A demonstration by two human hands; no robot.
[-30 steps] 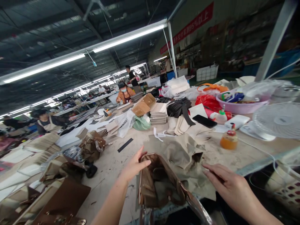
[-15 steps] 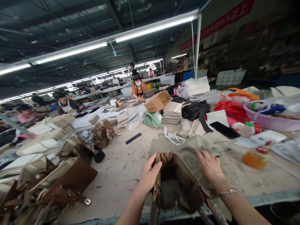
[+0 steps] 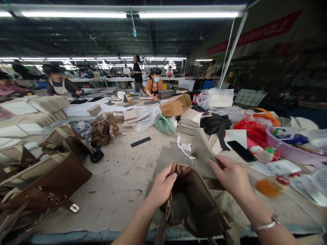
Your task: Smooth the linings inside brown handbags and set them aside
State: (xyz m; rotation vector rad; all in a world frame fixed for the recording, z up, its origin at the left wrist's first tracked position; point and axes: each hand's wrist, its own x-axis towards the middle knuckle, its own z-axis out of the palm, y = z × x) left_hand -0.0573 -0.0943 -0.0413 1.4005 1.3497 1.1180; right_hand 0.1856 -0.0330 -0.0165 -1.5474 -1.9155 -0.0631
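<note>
A brown bag [image 3: 196, 200] stands open-mouthed at the near edge of the worktable. My left hand [image 3: 162, 185] is closed on the bag's left rim, thumb outside and fingers curled over the edge. My right hand [image 3: 231, 175] pinches a grey-green fabric piece [image 3: 203, 151] and holds it lifted just above the right side of the bag's mouth. More of the same grey-green cloth [image 3: 170, 154] lies flat on the table behind the bag.
Brown and beige bags [image 3: 48, 177] are piled at the left. A black phone [image 3: 241, 150], an orange bottle [image 3: 268, 186], a pink basin [image 3: 296, 151] and a white fan [image 3: 315, 185] sit at the right. Stacked cut pieces [image 3: 189, 120] and a cardboard box [image 3: 175, 106] lie further back; other people work beyond.
My left hand went from reaching open to gripping the bag's rim. My right hand moved from the table edge to the cloth, pinched it and lifted it over the bag.
</note>
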